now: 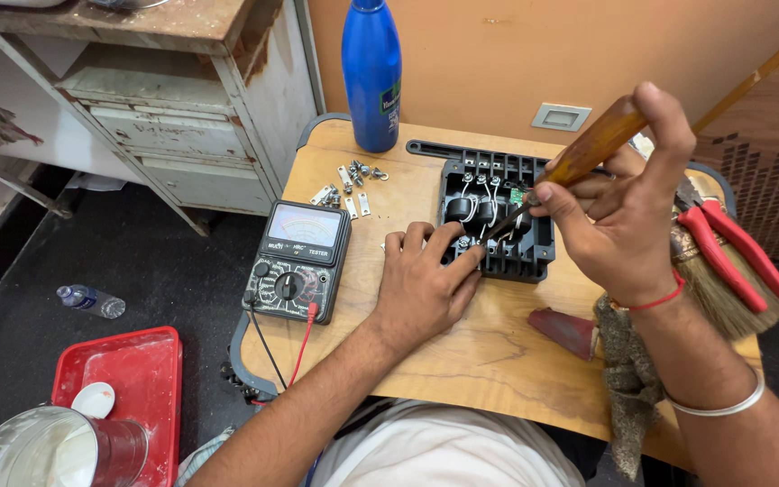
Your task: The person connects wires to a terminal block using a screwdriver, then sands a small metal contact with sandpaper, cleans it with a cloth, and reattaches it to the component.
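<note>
A wooden table [462,361] holds a black plastic casing [498,216] at its centre. The left hand [426,284] presses flat on its near edge, fingers spread. The right hand [628,207], above the casing's right side, grips 1 wooden-handled tool [588,149], tip inside the casing. A meter [297,261] lies left.

On a small wooden table [489,347], the left hand [426,284] presses on a black ribbed plastic housing [498,216] with white wires inside. The right hand [628,212] grips a wooden-handled tool [592,144], its tip inside the housing. A black analogue multimeter [297,260] lies just left, a tall blue bottle [371,72] behind.
</note>
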